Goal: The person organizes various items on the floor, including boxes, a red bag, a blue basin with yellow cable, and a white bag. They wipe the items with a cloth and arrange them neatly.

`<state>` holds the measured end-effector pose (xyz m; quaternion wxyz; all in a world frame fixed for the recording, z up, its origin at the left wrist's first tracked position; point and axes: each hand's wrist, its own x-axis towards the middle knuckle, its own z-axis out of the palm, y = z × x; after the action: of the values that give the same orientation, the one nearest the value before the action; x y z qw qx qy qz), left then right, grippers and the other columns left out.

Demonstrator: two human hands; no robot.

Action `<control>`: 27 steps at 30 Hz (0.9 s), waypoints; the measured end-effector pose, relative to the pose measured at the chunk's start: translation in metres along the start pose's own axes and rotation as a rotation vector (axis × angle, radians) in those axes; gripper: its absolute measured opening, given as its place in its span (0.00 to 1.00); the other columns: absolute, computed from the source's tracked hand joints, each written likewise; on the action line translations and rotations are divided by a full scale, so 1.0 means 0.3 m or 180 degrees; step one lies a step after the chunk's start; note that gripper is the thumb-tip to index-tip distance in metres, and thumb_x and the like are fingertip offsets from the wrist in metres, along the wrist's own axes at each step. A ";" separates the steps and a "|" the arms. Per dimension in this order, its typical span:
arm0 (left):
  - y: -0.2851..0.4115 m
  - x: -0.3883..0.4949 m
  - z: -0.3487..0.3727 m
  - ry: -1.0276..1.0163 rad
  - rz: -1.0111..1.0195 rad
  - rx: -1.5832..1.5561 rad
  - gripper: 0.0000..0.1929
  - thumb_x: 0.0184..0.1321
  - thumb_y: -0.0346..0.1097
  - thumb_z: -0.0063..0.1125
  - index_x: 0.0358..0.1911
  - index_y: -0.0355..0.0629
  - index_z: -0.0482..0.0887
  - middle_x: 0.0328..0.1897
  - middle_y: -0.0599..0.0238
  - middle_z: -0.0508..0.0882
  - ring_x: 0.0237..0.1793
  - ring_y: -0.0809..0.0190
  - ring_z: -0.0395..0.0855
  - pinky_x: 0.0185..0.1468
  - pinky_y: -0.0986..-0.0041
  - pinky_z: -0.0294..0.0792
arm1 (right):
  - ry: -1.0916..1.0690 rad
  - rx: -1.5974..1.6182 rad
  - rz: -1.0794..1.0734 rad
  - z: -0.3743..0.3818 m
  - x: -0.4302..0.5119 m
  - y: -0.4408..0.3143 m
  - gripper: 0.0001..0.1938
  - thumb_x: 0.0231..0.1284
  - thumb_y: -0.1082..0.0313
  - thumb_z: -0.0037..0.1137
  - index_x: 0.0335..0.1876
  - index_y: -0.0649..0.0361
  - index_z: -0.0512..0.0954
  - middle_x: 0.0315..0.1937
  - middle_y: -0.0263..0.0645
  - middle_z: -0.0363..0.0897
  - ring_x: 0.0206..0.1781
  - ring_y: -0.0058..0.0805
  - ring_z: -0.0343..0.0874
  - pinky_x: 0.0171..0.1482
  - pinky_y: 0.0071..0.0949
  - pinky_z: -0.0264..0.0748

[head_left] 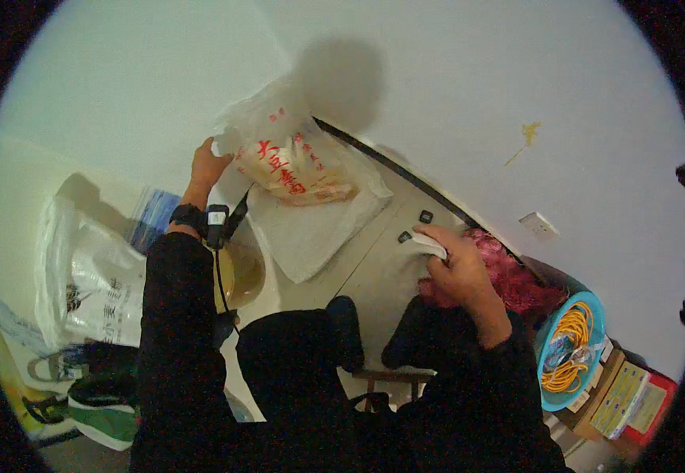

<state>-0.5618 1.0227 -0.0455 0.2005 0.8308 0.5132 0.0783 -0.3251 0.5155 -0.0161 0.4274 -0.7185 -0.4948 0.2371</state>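
A clear plastic bag with red writing [295,165] lies on a white cloth or sack [301,242] near the wall. At the bag's left edge is my left hand [209,165], thumb and forefinger apart; whether they grip its thin film is unclear. My right hand [463,266] holds a thin white item [431,243], blurred, perhaps cloth or plastic. Just beyond its fingertips two small black objects, one [426,216] and another [404,237], rest on the light surface. A black device with a white label [217,222] and a cable sits beside my left wrist.
Red netting [502,266] lies right of my right hand. Farther right stand a blue basin [596,319] with a coiled yellow cord [575,331] and stacked boxes [620,399]. A large white printed sack [100,272] and a green shoe [103,417] are at left. My knees are close below.
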 end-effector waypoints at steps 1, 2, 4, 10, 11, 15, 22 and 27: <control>-0.023 0.054 0.032 0.0072 -0.0082 -0.0233 0.46 0.49 0.43 0.76 0.71 0.33 0.66 0.70 0.37 0.72 0.65 0.45 0.77 0.62 0.57 0.74 | 0.0131 0.0043 -0.0125 -0.007 0.002 0.017 0.27 0.52 0.80 0.51 0.62 0.58 0.76 0.51 0.46 0.84 0.51 0.36 0.85 0.53 0.31 0.80; -0.130 0.105 0.050 0.0190 -0.0220 -0.0421 0.48 0.49 0.44 0.77 0.72 0.31 0.63 0.71 0.35 0.70 0.66 0.45 0.77 0.62 0.57 0.74 | 0.0053 0.0135 -0.0052 -0.003 0.015 0.022 0.27 0.52 0.81 0.51 0.62 0.58 0.77 0.51 0.46 0.84 0.51 0.35 0.85 0.54 0.31 0.80; -0.080 0.129 0.131 -0.0071 -0.0458 -0.0803 0.55 0.50 0.46 0.78 0.74 0.25 0.55 0.74 0.33 0.67 0.70 0.44 0.73 0.65 0.60 0.72 | 0.0003 0.0174 0.0293 -0.034 -0.008 0.030 0.28 0.51 0.82 0.51 0.62 0.58 0.77 0.50 0.45 0.84 0.51 0.34 0.85 0.54 0.30 0.79; -0.312 0.307 0.297 -0.1308 0.0152 -0.0655 0.38 0.63 0.51 0.64 0.70 0.33 0.68 0.77 0.50 0.68 0.69 0.54 0.72 0.75 0.54 0.55 | -0.0053 0.0239 0.0631 -0.068 0.012 0.048 0.28 0.50 0.83 0.51 0.62 0.58 0.77 0.50 0.45 0.84 0.52 0.35 0.85 0.55 0.30 0.79; -0.344 0.328 0.322 -0.1320 0.0254 -0.0714 0.38 0.64 0.49 0.64 0.71 0.32 0.66 0.75 0.51 0.70 0.67 0.55 0.74 0.74 0.56 0.57 | -0.0063 0.0212 0.0640 -0.071 0.012 0.047 0.29 0.50 0.83 0.52 0.62 0.58 0.77 0.50 0.45 0.84 0.53 0.36 0.85 0.55 0.30 0.79; -0.416 0.450 0.435 -0.1509 0.0785 -0.0823 0.35 0.67 0.45 0.62 0.72 0.37 0.62 0.71 0.53 0.74 0.61 0.54 0.78 0.68 0.58 0.63 | -0.0106 0.0220 0.0634 -0.030 0.053 0.005 0.29 0.49 0.82 0.53 0.62 0.57 0.77 0.52 0.47 0.84 0.55 0.40 0.85 0.55 0.32 0.80; -0.855 0.568 0.490 -0.1225 0.0324 -0.0923 0.29 0.68 0.45 0.59 0.71 0.62 0.65 0.67 0.54 0.78 0.57 0.46 0.79 0.53 0.51 0.70 | -0.0536 0.0080 0.0424 0.081 0.117 -0.023 0.29 0.49 0.76 0.60 0.63 0.52 0.77 0.51 0.47 0.84 0.50 0.48 0.85 0.50 0.39 0.83; -0.911 0.638 0.549 -0.1198 0.0208 -0.2048 0.20 0.68 0.44 0.58 0.61 0.53 0.72 0.54 0.56 0.82 0.42 0.52 0.83 0.38 0.58 0.71 | -0.0433 0.0036 0.0399 0.142 0.111 -0.062 0.29 0.49 0.74 0.63 0.63 0.51 0.76 0.49 0.47 0.84 0.47 0.49 0.85 0.48 0.41 0.82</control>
<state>-0.6429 1.2576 -0.3223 0.5396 0.7411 0.3897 0.0877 -0.3538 0.5648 -0.0198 0.3811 -0.7279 -0.4754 0.3145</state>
